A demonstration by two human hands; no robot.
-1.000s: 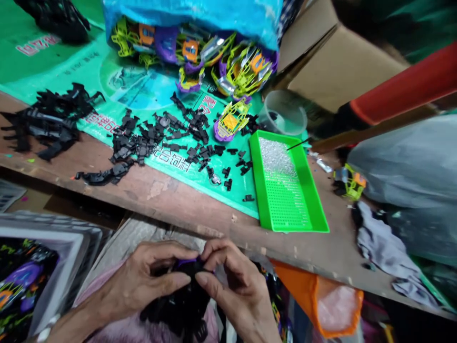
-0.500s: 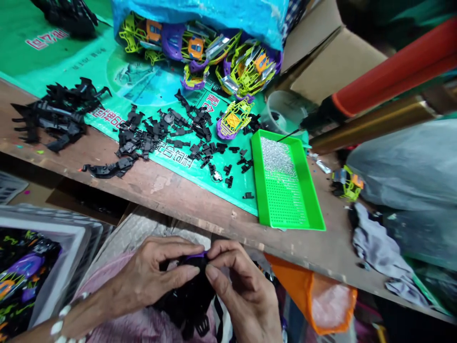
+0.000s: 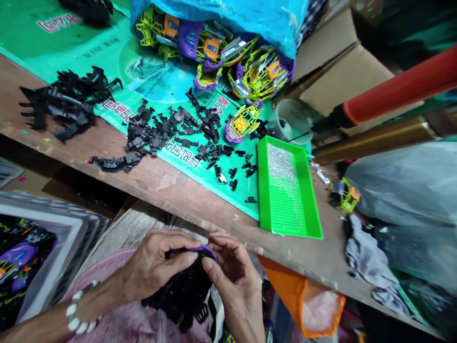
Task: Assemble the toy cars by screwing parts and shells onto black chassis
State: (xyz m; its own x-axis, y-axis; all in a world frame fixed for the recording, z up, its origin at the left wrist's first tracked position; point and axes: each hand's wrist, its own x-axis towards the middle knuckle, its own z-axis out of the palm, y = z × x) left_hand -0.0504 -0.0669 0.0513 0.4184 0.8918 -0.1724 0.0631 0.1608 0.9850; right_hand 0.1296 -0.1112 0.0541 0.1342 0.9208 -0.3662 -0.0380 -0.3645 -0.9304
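Between my two hands, just below the table's front edge, is a black plastic toy vehicle part point(image 3: 183, 295) with a curved purple edge point(image 3: 204, 248) along its top. My left hand point(image 3: 153, 267), with a white bead bracelet point(image 3: 79, 305) on the wrist, grips it from the left, thumb on the near face and fingers behind. My right hand point(image 3: 233, 276) holds its right side, the thumb pressed close to the purple rim and the fingers curled on the far side. Much of the part is hidden by the hands and its own dark colour.
On the green sheet lie loose black plastic pieces point(image 3: 157, 128) and a yellow-purple toy frame point(image 3: 243, 123). A green tray point(image 3: 314, 209) holds small silvery screws. More toy bodies spill from a blue bag point(image 3: 228, 14). A red pole point(image 3: 400, 90) slants in from the right; a crate point(image 3: 67, 247) stands lower left.
The right hand's fingers have loosened and spread slightly, exposing more of the purple edge. The left hand keeps its grip. The whole view has shifted a little with the head.
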